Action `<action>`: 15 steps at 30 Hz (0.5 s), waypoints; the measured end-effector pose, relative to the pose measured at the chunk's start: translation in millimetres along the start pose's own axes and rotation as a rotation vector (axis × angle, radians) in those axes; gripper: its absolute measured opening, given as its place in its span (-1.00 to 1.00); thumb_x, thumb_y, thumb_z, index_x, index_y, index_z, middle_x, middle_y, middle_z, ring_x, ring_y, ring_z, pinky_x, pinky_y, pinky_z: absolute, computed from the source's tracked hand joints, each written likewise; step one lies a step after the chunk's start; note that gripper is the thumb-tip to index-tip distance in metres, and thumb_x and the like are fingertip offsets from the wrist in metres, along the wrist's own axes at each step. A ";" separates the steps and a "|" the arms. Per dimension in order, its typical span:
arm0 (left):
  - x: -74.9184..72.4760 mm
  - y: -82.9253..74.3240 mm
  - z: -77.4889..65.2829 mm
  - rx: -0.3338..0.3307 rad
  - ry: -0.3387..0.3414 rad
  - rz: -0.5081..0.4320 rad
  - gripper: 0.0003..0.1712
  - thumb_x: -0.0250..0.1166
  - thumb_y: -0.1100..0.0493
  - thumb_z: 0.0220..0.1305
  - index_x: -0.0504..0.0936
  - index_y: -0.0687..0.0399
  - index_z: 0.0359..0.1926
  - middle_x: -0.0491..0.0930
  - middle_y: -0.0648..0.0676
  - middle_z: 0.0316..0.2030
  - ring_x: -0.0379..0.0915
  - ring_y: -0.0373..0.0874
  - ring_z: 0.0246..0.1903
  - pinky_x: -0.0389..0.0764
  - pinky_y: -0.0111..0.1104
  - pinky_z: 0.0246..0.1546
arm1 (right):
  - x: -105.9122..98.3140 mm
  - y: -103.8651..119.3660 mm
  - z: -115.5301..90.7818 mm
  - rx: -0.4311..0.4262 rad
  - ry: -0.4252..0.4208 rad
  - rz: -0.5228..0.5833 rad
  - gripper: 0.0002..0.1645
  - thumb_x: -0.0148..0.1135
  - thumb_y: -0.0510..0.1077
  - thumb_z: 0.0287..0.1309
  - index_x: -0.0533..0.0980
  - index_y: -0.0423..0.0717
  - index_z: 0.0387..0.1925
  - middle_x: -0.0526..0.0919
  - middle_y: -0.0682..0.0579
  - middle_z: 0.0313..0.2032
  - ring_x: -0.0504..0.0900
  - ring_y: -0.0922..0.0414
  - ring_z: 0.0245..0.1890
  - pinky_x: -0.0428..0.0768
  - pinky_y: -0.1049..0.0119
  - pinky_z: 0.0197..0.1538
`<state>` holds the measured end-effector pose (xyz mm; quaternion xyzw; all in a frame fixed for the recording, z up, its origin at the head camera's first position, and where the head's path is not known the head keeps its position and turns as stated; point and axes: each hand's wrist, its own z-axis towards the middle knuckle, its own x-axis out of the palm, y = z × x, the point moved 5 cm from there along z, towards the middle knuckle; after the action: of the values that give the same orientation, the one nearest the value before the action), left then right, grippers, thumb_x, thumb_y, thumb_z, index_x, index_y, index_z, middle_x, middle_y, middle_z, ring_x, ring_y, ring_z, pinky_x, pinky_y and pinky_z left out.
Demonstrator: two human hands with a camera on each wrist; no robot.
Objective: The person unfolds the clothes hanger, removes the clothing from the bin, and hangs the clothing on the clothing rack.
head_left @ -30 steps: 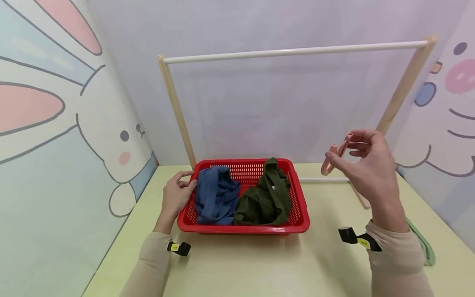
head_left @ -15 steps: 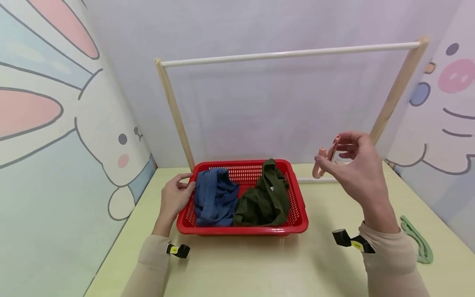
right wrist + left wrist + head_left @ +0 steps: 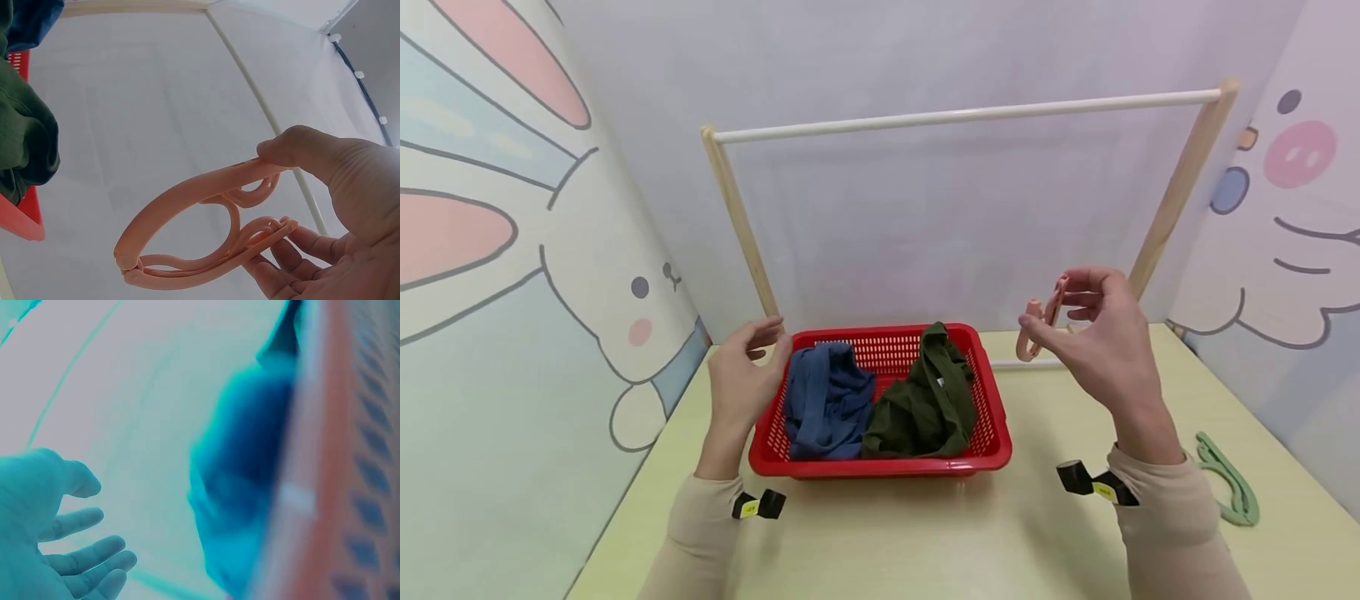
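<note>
My right hand (image 3: 1108, 346) holds a folded pink clothes hanger (image 3: 181, 195) up to the right of the red basket. In the right wrist view the thumb presses one arm of the hanger and the fingertips the other. The two arms spread apart from their joint. My left hand (image 3: 745, 375) hovers by the left end of the basket (image 3: 887, 468), holding nothing. Its fingers are loosely bent in the left wrist view. Inside the basket lie a crumpled blue garment (image 3: 823, 408) on the left and a dark green garment (image 3: 925, 408) on the right.
Behind the basket stands a rack with a white top bar (image 3: 970, 115) between wooden posts. A green folding hanger (image 3: 1242, 487) lies on the pale table (image 3: 880, 542) at the right. Walls with cartoon animals flank both sides.
My left hand has let go of the basket's left rim and lifted slightly. The right hand, still holding the pink hanger, has shifted a little left as the head view turned slightly.
</note>
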<state>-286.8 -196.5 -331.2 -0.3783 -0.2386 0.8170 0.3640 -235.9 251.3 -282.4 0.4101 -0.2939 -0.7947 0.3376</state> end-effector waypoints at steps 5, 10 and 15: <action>11.6 -41.6 4.3 0.117 0.012 -0.096 -0.61 0.48 0.18 0.49 0.79 0.12 0.27 0.82 0.21 0.10 0.78 0.12 0.04 0.78 0.10 0.11 | 0.6 1.2 -0.6 -0.004 0.003 0.011 -0.10 0.65 0.06 0.29 0.37 -0.20 0.44 0.58 -0.14 0.22 0.54 0.06 0.18 0.48 0.52 0.13; 21.9 -74.1 9.7 0.197 0.037 -0.182 -0.62 0.48 0.20 0.50 0.79 0.11 0.27 0.82 0.17 0.09 0.79 0.04 0.02 0.79 0.09 0.09 | 2.5 4.8 -2.1 -0.013 0.002 0.019 -0.10 0.65 0.07 0.29 0.38 -0.21 0.42 0.58 -0.15 0.21 0.56 0.02 0.19 0.49 0.52 0.13; 33.1 -93.3 13.3 0.223 0.052 -0.234 -0.66 0.44 0.19 0.53 0.80 0.09 0.26 0.83 0.15 0.07 0.79 -0.04 -0.01 0.80 -0.04 0.04 | 5.5 10.1 -3.4 -0.039 -0.007 0.040 -0.14 0.67 0.05 0.27 0.40 -0.22 0.37 0.58 -0.12 0.17 0.58 0.00 0.18 0.49 0.53 0.16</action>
<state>-273.5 -114.4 -275.9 -0.3263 -0.1794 0.7804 0.5023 -232.5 240.4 -279.0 0.3945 -0.2877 -0.7948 0.3604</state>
